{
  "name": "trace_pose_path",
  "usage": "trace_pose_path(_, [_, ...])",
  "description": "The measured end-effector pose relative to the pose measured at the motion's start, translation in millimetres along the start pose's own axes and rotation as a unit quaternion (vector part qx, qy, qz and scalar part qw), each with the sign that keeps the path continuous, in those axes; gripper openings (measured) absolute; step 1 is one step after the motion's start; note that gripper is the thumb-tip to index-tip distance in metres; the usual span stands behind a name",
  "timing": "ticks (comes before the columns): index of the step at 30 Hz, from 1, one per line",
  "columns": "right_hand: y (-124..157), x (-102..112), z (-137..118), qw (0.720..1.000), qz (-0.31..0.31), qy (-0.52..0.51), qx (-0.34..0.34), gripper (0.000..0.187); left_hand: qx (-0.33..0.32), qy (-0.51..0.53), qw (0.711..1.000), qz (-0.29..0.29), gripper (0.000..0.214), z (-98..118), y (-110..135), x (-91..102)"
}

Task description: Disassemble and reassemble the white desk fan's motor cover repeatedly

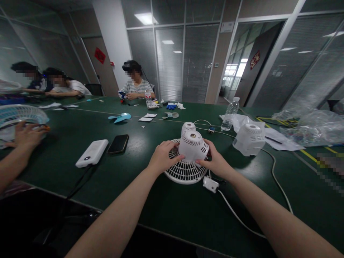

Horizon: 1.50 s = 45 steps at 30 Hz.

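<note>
A white plastic fan motor housing with vent slots and a round hole on top sits over the back of a white round fan grille, which lies on the table. My left hand grips the housing's left side, thumb across the front. From the right, my right hand clasps the same housing, its thumb also at the front; some fingers are hidden behind. Just beyond stands a smaller rounded white vented part. A white switch box on a cord lies beside the grille, under my right hand.
To the right on the green table are another white housing, a water bottle and plastic bags. A power bank, phone and blue fan blade lie left. A co-worker's hand touches another grille.
</note>
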State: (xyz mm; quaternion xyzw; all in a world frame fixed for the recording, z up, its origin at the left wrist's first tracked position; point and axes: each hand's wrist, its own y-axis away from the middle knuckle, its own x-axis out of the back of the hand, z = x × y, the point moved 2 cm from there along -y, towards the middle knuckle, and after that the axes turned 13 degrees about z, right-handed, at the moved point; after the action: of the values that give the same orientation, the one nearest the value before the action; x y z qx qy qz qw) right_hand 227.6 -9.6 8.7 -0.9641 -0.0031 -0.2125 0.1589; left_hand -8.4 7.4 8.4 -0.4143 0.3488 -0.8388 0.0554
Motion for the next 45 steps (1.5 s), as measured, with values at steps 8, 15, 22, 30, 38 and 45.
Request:
trace_pose_path(8, [-2,-6,13,1.000,0.005,-0.010,0.001,0.079,0.005,-0.010,1.000,0.013,0.047,-5,-1,-1.0])
trace_pose_path(15, [-3,-4,14,1.000,-0.013,-0.017,0.006,0.083,0.022,-0.020,0.999,-0.024,0.059,-12,1,-9.2])
trace_pose_path(22, [-2,-4,13,1.000,-0.002,0.006,0.014,0.077,0.038,0.005,0.999,-0.029,0.053,-15,0,-10.7])
trace_pose_path(30, [-1,-2,11,1.000,-0.002,0.009,0.005,0.080,0.037,0.015,0.999,-0.031,0.049,-18,0,-13.1])
trace_pose_path(38, [-2,-2,11,1.000,-0.006,-0.005,0.004,0.083,0.032,0.005,0.999,-0.036,0.049,-17,0,-12.6])
trace_pose_path(45, [-2,-4,17,1.000,-0.005,-0.002,0.013,0.085,0.033,0.002,0.999,-0.037,0.052,-17,1,-11.9])
